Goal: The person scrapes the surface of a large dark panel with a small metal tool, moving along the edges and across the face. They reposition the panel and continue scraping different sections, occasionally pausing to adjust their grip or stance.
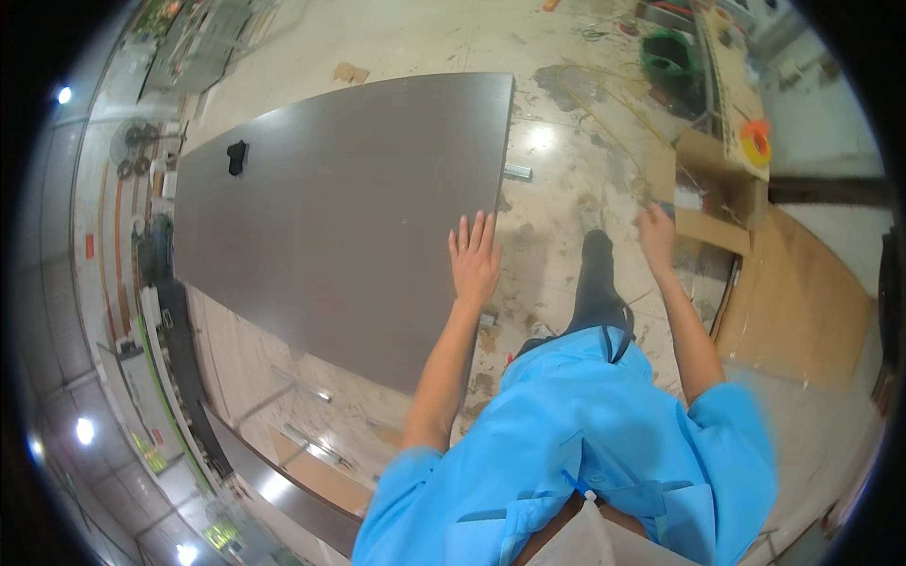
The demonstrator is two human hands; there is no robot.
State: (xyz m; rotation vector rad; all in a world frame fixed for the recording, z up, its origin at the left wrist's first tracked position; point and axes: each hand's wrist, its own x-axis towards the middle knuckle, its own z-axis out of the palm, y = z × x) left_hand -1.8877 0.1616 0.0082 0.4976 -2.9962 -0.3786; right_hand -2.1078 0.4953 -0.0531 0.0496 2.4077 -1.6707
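Observation:
A large grey-brown flat panel lies in front of me to the left, raised on supports. My left hand rests palm down on it beside its right edge, fingers stretched and holding nothing. A small black object, its kind unclear, sits near the panel's far left end. Out to the right, my right hand is held with curled fingers next to an open cardboard box. Something small and dark bluish shows by its fingertips, too blurred to name.
Flat brown cardboard leans at the right. A green bin stands farther off, by a bench holding orange tape. A metal bar end sticks out under the panel. Another dark panel lies at lower left.

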